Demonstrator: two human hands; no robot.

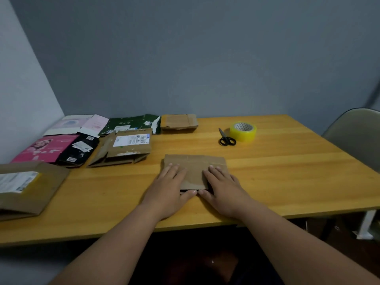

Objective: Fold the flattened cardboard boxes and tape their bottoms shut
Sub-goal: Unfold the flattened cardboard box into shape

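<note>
Both my hands lie flat on the small brown flattened box, which sits on the counter just in front of me. My left hand presses its left part and my right hand its right part. The fingers are straight, so neither grip is closed on anything; thumbs meet at the near edge, w/ the tips almost touching.

Risks I see from here:
- The cardboard is thin and already creased, w/ old tape on it. If I pull the walls open too fast, it can tear at a fold, or fold on a wrong line.
- Pressing only from above gives no real hold. When I lift one hand, the box may slide on the smooth wood.
- The tape roll and scissors are well apart, on the far right. I must let go w/ one hand to reach them, and the flaps can spring open then.
- The near edge is under my thumbs, so I cannot tell which side is the bottom; maybe I tape the wrong end.
</note>
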